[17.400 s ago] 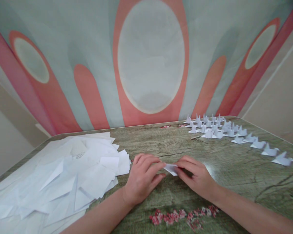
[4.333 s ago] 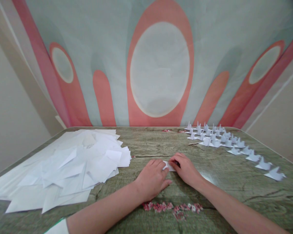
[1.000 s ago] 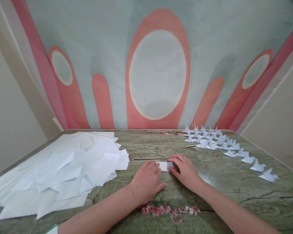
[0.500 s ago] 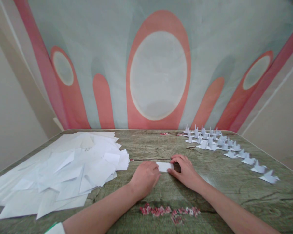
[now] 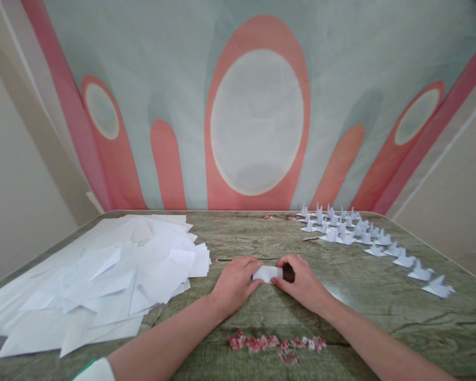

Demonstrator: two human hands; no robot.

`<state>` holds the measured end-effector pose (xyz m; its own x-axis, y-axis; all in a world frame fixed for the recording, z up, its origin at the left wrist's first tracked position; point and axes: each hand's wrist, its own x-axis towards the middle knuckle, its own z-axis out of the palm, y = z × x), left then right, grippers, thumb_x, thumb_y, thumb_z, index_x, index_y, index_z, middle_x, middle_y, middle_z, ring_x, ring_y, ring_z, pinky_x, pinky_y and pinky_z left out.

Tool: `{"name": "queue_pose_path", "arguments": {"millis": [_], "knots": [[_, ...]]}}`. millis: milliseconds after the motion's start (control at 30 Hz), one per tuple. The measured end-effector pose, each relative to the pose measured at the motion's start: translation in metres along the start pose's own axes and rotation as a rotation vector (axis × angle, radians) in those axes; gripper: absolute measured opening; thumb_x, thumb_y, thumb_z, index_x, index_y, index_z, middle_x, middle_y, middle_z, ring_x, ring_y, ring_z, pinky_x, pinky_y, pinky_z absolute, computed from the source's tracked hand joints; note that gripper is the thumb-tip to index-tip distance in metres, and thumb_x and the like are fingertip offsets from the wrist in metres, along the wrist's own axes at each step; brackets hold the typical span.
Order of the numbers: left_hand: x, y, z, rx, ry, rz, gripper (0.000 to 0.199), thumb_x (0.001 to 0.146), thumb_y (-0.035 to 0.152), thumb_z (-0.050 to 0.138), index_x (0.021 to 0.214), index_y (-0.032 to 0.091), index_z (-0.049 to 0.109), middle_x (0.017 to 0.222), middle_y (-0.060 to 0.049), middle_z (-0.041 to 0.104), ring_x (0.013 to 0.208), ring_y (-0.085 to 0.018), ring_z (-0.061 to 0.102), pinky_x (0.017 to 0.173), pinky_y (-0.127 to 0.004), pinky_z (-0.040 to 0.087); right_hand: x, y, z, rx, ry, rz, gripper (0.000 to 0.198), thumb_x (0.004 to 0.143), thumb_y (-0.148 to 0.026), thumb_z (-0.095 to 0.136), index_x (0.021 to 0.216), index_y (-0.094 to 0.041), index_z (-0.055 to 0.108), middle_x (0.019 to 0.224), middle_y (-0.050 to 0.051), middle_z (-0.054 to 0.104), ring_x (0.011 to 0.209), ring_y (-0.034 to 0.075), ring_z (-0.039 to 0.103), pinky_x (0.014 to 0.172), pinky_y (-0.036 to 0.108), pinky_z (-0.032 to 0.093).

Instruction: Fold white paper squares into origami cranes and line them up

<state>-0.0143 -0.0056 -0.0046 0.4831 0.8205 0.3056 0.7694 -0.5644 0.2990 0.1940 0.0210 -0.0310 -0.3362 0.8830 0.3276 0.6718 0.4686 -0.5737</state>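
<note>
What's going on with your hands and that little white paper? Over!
Left hand and right hand holding opposite ends. Small white paper between them, nothing blocking its middle. Paper pile off left, paper birds off right. Over.

the left hand (image 5: 238, 283) and right hand (image 5: 301, 276) pinch opposite ends of a small white paper (image 5: 267, 273); on the worktop (image 5: 238, 235), loose sheets (image 5: 103, 286) pile left, paper birds (image 5: 420, 272) stand right.

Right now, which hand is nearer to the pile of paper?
Left. The left hand is just right of the pile of paper, not touching it; the right hand is farther right, at the other end of the small white paper between them.
</note>
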Motion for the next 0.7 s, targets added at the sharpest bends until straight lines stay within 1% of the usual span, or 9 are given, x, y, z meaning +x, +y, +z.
{"name": "queue_pose_path", "arguments": {"millis": [267, 400, 500, 600, 700], "knots": [[0.001, 0.002, -0.002, -0.026, -0.009, 0.007, 0.030, 0.080, 0.024, 0.058, 0.110, 0.022, 0.054, 0.106, -0.004, 0.058, 0.098, -0.020, 0.053, 0.088, -0.034, 0.043, 0.000, -0.003, -0.001, 0.052, -0.007, -0.021, 0.019, 0.070, -0.031, 0.063, 0.080, -0.020, 0.053, 0.079, 0.001, 0.057, 0.076, 0.019, 0.051, 0.069, 0.031, 0.039], [0.001, 0.003, -0.001, -0.036, 0.002, 0.011, 0.029, 0.081, 0.023, 0.057, 0.110, 0.023, 0.053, 0.106, -0.003, 0.057, 0.097, -0.019, 0.053, 0.088, -0.033, 0.043, -0.001, -0.011, -0.005, 0.106, -0.015, -0.033, 0.011, 0.077, -0.029, 0.057, 0.080, -0.020, 0.053, 0.077, 0.001, 0.057, 0.073, 0.017, 0.051, 0.067, 0.030, 0.039], [0.001, 0.003, -0.002, -0.035, 0.000, 0.016, 0.029, 0.081, 0.023, 0.057, 0.110, 0.022, 0.053, 0.106, -0.003, 0.057, 0.097, -0.019, 0.053, 0.088, -0.032, 0.043, -0.002, -0.015, -0.008, 0.153, -0.023, -0.089, 0.010, 0.082, -0.029, 0.052, 0.083, -0.020, 0.055, 0.077, 0.002, 0.058, 0.074, 0.017, 0.052, 0.068, 0.030, 0.040], [0.001, 0.003, -0.003, -0.035, 0.000, 0.018, 0.031, 0.081, 0.022, 0.057, 0.112, 0.022, 0.052, 0.107, -0.003, 0.057, 0.098, -0.019, 0.053, 0.088, -0.033, 0.043, -0.002, -0.017, -0.010, 0.191, -0.027, -0.162, 0.013, 0.085, -0.029, 0.049, 0.089, -0.020, 0.059, 0.082, 0.003, 0.059, 0.078, 0.018, 0.053, 0.072, 0.031, 0.040], [0.001, 0.004, -0.003, -0.041, 0.004, 0.017, 0.032, 0.081, 0.022, 0.057, 0.112, 0.023, 0.051, 0.107, -0.003, 0.057, 0.098, -0.019, 0.053, 0.088, -0.032, 0.043, -0.003, -0.018, -0.011, 0.220, -0.032, -0.202, 0.017, 0.087, -0.027, 0.046, 0.093, -0.021, 0.061, 0.084, 0.005, 0.060, 0.081, 0.018, 0.054, 0.075, 0.031, 0.041]]}}
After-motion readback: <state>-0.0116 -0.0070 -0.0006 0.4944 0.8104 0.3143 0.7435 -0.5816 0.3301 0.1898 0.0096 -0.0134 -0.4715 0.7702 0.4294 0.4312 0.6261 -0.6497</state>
